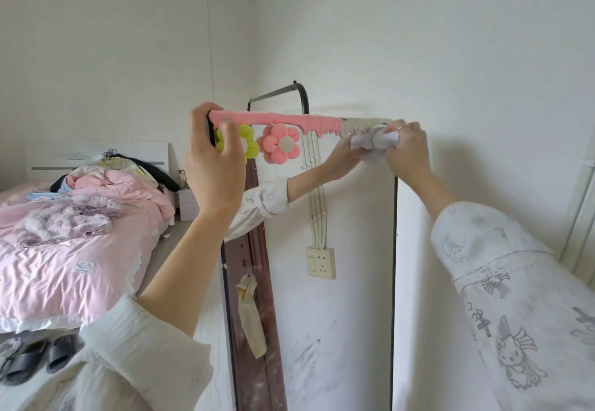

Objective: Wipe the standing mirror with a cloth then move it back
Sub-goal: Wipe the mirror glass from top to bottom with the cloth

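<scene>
White walls (418,40), pink-quilted bed (64,249) at left, wall socket (320,262).

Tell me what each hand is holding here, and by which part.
The left hand grips the standing mirror by its top left corner, over the pink trim. The right hand pinches a bunched white cloth against the mirror's top right corner.

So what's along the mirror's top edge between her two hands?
In the head view, a pink fabric cover runs from the left hand toward the right hand, with two plush flowers beneath it.
</scene>
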Demonstrator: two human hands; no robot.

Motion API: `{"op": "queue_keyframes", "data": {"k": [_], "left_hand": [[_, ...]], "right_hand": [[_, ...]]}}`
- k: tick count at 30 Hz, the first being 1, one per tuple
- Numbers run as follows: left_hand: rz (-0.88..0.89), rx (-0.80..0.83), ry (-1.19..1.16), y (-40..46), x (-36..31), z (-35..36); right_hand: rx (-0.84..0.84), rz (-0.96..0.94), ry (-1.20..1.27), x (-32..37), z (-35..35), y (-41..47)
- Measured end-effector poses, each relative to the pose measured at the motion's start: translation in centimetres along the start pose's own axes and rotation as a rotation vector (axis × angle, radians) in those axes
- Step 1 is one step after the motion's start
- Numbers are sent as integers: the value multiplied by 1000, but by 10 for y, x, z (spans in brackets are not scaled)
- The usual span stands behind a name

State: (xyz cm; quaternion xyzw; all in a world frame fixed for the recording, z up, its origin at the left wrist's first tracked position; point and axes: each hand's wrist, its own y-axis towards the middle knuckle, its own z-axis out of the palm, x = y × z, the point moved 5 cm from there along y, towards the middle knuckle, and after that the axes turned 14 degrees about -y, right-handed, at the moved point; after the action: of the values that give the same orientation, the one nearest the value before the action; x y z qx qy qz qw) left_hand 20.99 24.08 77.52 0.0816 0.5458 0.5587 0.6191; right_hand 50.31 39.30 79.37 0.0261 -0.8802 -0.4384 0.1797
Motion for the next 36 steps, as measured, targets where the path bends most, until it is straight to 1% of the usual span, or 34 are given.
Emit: {"op": "queue_keyframes", "data": {"k": [3,6,9,11,13,15,18,20,22,24,27,30,32,34,36], "left_hand": [[-14,-6,3,2,2,-2],[-18,-12,9,2,0,-4],[-20,-11,8,2,-1,-5],[-29,-9,1,2,0,-5],[-25,-6,2,1,0,-4],[-20,-2,1,0,-2,-2],[-16,8,1,-1,-3,0],[-21,9,0,-1,-3,-1],[-29,10,-5,-1,-3,-1],[-31,9,-5,0,-2,-3],[-34,3,5,1,-1,-5],[-39,4,2,2,-1,-7],[-40,5,-1,2,-1,-7],[-38,5,-3,2,-1,-6],[-37,5,-3,2,0,-5]], "right_hand": [[2,33,2,-11,28,-42],[47,66,-5,-32,56,-94],[189,67,-88,-57,80,-139],[262,84,-86,-67,85,-151],[236,123,-49,-68,77,-137],[135,194,37,-60,61,-107],[30,326,306,-42,33,-60],[14,282,364,-26,22,-36],[21,168,298,-10,18,-27],[24,113,210,-2,24,-38],[49,96,135,-8,46,-84],[205,71,56,-31,78,-139],[281,72,34,-44,90,-159],[290,105,78,-46,88,-156],[236,176,216,-41,76,-135]]}}
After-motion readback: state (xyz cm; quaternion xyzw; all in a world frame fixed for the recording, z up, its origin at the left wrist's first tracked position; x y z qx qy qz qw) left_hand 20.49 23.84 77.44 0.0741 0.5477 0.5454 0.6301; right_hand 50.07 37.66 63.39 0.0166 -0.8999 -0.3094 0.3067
